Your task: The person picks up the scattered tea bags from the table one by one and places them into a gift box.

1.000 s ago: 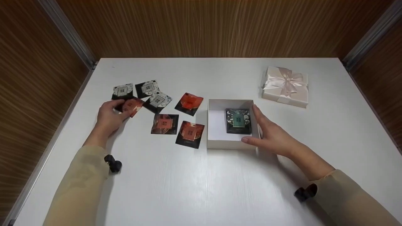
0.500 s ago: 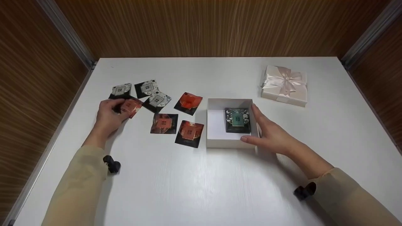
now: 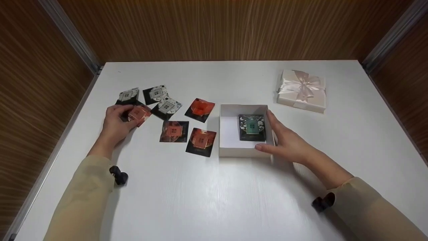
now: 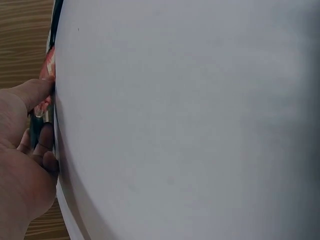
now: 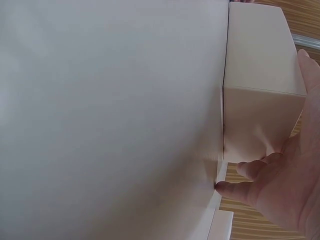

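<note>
On the left side of the table, my left hand [image 3: 115, 122] pinches a red and black sachet [image 3: 139, 114] between thumb and fingers. The same sachet [image 4: 48, 65] shows edge-on in the left wrist view. Black-and-white sachets [image 3: 156, 94] lie just beyond it, one partly behind the fingers. Three other red and black sachets, one of them [image 3: 201, 142] nearest the box, lie flat between the hands. My right hand [image 3: 291, 142] holds the open white box [image 3: 234, 153] by its right side, thumb at the front wall. Inside lies a dark green floral sachet [image 3: 252, 128].
A pale gift box [image 3: 302, 90] tied with a satin ribbon bow sits at the back right of the white table [image 3: 200, 201]. Wood-grain panels [image 3: 214, 30] rise behind the table and along both sides.
The red sachet in my left hand has tilted slightly, its free end dipping toward me. My right hand stays at the box, and the loose sachets lie as before.
</note>
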`<state>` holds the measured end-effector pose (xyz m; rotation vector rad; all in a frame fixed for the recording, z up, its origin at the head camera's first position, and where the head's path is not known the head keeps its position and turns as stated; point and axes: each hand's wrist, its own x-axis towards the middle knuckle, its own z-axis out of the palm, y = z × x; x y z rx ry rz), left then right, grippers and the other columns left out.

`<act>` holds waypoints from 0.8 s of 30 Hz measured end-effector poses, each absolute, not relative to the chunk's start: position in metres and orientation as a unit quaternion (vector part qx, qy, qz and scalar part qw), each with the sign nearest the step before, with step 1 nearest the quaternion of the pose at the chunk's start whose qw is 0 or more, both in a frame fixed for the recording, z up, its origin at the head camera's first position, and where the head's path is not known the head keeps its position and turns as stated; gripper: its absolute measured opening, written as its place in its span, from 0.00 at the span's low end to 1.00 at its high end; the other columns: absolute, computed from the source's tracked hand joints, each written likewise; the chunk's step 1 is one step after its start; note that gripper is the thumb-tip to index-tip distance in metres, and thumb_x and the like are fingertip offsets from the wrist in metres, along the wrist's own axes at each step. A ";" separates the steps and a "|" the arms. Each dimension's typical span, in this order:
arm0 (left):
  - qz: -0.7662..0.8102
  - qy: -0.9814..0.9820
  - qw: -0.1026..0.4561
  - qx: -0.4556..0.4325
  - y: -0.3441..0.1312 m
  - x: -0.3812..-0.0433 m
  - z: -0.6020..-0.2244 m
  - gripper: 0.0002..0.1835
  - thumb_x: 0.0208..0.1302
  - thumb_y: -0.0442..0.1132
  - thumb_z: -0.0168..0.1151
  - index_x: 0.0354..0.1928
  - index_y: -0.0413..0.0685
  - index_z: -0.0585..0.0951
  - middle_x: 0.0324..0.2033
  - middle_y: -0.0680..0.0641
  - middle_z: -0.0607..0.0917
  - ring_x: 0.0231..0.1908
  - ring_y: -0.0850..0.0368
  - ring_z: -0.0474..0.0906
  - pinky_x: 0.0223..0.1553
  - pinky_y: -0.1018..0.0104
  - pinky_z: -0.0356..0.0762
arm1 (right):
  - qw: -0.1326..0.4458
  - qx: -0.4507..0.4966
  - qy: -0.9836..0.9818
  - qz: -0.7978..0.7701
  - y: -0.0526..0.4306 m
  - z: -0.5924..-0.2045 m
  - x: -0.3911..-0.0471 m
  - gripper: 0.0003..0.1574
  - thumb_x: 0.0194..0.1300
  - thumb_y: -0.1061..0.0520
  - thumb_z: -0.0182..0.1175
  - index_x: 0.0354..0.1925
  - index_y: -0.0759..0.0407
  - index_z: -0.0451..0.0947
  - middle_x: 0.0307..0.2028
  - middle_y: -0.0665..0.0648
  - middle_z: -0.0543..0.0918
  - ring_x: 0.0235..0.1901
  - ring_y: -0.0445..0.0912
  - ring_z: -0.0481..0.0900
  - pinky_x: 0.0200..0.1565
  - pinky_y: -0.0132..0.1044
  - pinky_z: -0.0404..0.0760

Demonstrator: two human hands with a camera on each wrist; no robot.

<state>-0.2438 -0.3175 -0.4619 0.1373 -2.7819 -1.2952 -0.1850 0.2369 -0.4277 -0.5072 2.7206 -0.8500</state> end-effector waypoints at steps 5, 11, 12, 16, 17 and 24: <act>-0.419 -0.906 0.038 0.044 -0.318 -0.244 -0.462 0.32 0.69 0.33 0.71 0.73 0.34 0.74 0.72 0.30 0.60 0.70 0.36 0.63 0.72 0.47 0.63 | 0.120 -0.177 0.932 -0.292 0.237 -0.429 -0.186 0.78 0.66 0.24 0.66 0.86 0.47 0.25 0.85 0.61 0.41 0.81 0.62 0.49 0.77 0.61 0.53; -0.432 -0.900 0.040 0.048 -0.318 -0.243 -0.462 0.33 0.68 0.32 0.73 0.73 0.36 0.74 0.72 0.31 0.60 0.68 0.39 0.65 0.69 0.50 0.66 | 0.118 -0.178 0.934 -0.288 0.238 -0.430 -0.187 0.78 0.66 0.24 0.66 0.86 0.48 0.25 0.85 0.61 0.40 0.81 0.62 0.49 0.77 0.61 0.53; -0.432 -0.900 0.038 0.049 -0.318 -0.242 -0.462 0.33 0.68 0.32 0.73 0.73 0.36 0.73 0.73 0.31 0.60 0.69 0.39 0.65 0.69 0.49 0.66 | 0.119 -0.177 0.934 -0.287 0.238 -0.431 -0.187 0.78 0.66 0.24 0.66 0.86 0.48 0.25 0.85 0.61 0.40 0.81 0.62 0.48 0.77 0.61 0.53; -0.428 -0.901 0.035 0.050 -0.318 -0.240 -0.459 0.33 0.69 0.32 0.71 0.74 0.38 0.73 0.74 0.31 0.59 0.69 0.38 0.63 0.69 0.49 0.65 | 0.119 -0.177 0.934 -0.285 0.238 -0.431 -0.187 0.78 0.66 0.24 0.66 0.86 0.48 0.25 0.85 0.62 0.40 0.81 0.62 0.48 0.77 0.61 0.53; -0.430 -0.901 0.034 0.051 -0.318 -0.239 -0.459 0.32 0.70 0.31 0.70 0.74 0.38 0.73 0.74 0.30 0.58 0.69 0.38 0.63 0.68 0.50 0.66 | 0.118 -0.177 0.934 -0.286 0.238 -0.431 -0.187 0.78 0.66 0.24 0.66 0.86 0.48 0.25 0.85 0.62 0.41 0.81 0.62 0.48 0.77 0.61 0.53; -0.441 -0.895 0.037 0.051 -0.318 -0.233 -0.453 0.32 0.71 0.27 0.65 0.76 0.41 0.73 0.73 0.32 0.63 0.61 0.45 0.67 0.53 0.69 0.70 | 0.116 -0.181 0.933 -0.288 0.237 -0.432 -0.188 0.78 0.66 0.24 0.66 0.86 0.50 0.26 0.85 0.63 0.41 0.81 0.63 0.50 0.77 0.61 0.54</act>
